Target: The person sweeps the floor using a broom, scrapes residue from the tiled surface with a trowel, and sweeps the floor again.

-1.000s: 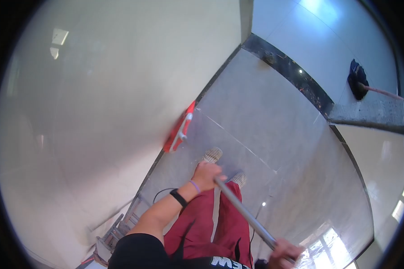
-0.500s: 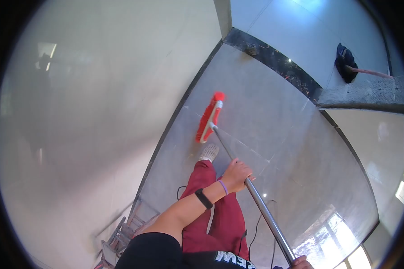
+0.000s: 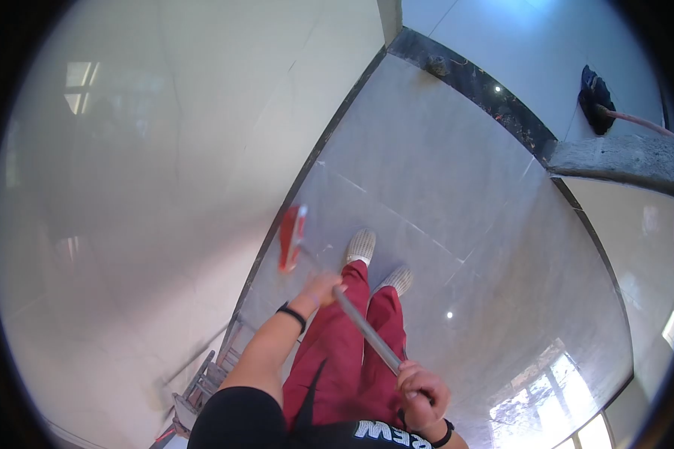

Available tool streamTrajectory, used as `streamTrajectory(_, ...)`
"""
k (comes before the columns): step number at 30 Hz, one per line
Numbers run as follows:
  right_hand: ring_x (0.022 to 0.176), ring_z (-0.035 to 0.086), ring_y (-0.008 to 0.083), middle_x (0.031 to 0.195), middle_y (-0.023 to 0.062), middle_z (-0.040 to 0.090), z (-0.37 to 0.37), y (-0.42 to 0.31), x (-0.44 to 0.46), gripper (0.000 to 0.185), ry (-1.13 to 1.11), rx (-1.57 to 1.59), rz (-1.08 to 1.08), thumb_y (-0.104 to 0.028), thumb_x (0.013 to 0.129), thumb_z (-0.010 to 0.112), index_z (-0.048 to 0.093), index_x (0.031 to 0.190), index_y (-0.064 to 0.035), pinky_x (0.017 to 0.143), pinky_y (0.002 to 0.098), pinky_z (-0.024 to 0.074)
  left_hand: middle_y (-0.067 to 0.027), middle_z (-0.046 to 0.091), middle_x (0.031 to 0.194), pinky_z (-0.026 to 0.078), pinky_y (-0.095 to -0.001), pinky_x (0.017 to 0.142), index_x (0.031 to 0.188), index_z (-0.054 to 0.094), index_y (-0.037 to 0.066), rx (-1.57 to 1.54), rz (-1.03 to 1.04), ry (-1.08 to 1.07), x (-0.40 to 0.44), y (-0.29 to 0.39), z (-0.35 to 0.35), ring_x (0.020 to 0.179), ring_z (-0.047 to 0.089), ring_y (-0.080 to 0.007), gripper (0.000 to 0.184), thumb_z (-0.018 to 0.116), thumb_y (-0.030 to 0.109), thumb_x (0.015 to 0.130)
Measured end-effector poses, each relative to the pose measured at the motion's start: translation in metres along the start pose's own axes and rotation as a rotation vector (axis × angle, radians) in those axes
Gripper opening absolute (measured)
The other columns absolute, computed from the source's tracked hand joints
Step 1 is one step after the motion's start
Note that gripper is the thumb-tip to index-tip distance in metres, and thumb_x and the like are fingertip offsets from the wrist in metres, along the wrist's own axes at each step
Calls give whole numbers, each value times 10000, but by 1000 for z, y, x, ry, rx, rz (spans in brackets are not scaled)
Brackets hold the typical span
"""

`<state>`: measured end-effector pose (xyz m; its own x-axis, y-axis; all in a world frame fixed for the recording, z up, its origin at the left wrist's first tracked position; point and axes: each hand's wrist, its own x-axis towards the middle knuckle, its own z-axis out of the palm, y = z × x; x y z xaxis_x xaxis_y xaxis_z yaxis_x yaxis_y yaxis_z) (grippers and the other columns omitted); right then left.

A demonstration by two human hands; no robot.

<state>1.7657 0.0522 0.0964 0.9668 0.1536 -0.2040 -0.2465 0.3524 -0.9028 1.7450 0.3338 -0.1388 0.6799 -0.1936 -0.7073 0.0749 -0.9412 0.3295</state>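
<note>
While the left hand [image 3: 322, 289] closes its fingers around the upper-middle part of the handle [image 3: 367, 331], the right hand [image 3: 424, 391] grips it nearer the body, its fingers also wrapped round. The red broom head [image 3: 290, 238], blurred, lies left of the two shoes [image 3: 362, 245], just beside the dark skirting strip [image 3: 312, 165] along the left wall [image 3: 165, 187]; whether its bristles touch the floor [image 3: 434, 150] cannot be told. Near left, a ladder-like frame [image 3: 202, 382] occupies the floor's edge by that wall, obstructing the strip there. Far off, a dark threshold band [image 3: 487, 97] crosses the floor and bears a small clump [image 3: 436, 66]. Beyond it, far right, are a black mop head [image 3: 596, 105] with a pinkish pole [image 3: 640, 120] and a rough grey ledge [image 3: 618, 157].
</note>
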Motion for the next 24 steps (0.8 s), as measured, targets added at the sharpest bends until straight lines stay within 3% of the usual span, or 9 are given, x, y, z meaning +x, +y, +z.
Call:
streamTrajectory(2, 627, 548, 212, 677, 108, 557, 7, -16, 0, 149, -73, -138, -91, 69, 696, 524, 515, 833, 11, 759, 439, 440, -27, 589, 831, 310, -534, 869, 736, 571, 149, 3, 150, 156, 44, 20, -16, 937, 525, -251, 250, 536, 384, 816)
streamTrajectory(5, 598, 537, 219, 625, 84, 528, 12, -47, -1, 118, 242, -87, -226, -41, 735, 529, 497, 847, -20, 757, 438, 411, -21, 573, 827, 286, -548, 927, 743, 552, 151, -27, 279, 292, 76, 60, -56, 938, 519, -238, 198, 589, 341, 784)
streamTrajectory(8, 587, 524, 219, 633, 49, 498, -5, -101, -5, 355, -181, -450, -257, 107, 682, 623, 446, 923, -84, 678, 430, 485, -36, 525, 777, 283, -553, 927, 718, 515, 122, -103, 386, 320, 71, 100, -100, 898, 508, -259, 219, 599, 311, 789)
streamTrajectory(10, 561, 526, 215, 637, 28, 515, -13, -115, -27, 343, -183, -536, -293, 90, 694, 618, 449, 928, -95, 661, 424, 489, -38, 521, 772, 282, -547, 925, 713, 508, 119, -135, 411, 356, 56, 114, -111, 887, 506, -261, 217, 605, 299, 785)
streamTrajectory(12, 568, 527, 198, 638, 30, 517, -19, -127, -48, 309, -62, -653, 32, 86, 714, 602, 450, 906, -102, 638, 395, 490, -41, 517, 767, 282, -541, 922, 707, 501, 116, -169, 445, 383, 35, 131, -116, 875, 503, -264, 216, 611, 286, 781)
streamTrajectory(13, 560, 515, 200, 638, 36, 512, -28, -119, -40, 265, -168, -706, -111, 76, 733, 590, 462, 893, -93, 635, 399, 477, -39, 515, 763, 284, -529, 919, 704, 499, 115, -210, 454, 433, 18, 136, -116, 865, 502, -263, 220, 611, 289, 779)
streamTrajectory(17, 553, 487, 216, 638, 63, 500, -15, -91, -18, 104, -62, -212, -177, -42, 814, 524, 455, 891, -50, 729, 464, 438, -39, 519, 764, 290, -500, 914, 711, 512, 114, -216, 319, 521, -5, 137, -86, 858, 505, -258, 205, 606, 284, 775)
streamTrajectory(22, 561, 467, 201, 611, 83, 488, -17, -104, -46, 106, 176, -267, -223, -28, 815, 514, 450, 898, -44, 753, 464, 434, -39, 536, 781, 304, -499, 900, 727, 535, 121, -210, 367, 338, 9, 178, -62, 873, 511, -251, 163, 585, 265, 785)
streamTrajectory(24, 569, 460, 199, 603, 93, 479, -17, -129, -56, 143, -10, -746, -92, 28, 796, 510, 435, 900, -36, 735, 456, 440, -33, 534, 776, 308, -502, 897, 723, 531, 126, -224, 417, 351, 10, 205, -61, 873, 512, -247, 165, 587, 269, 784)
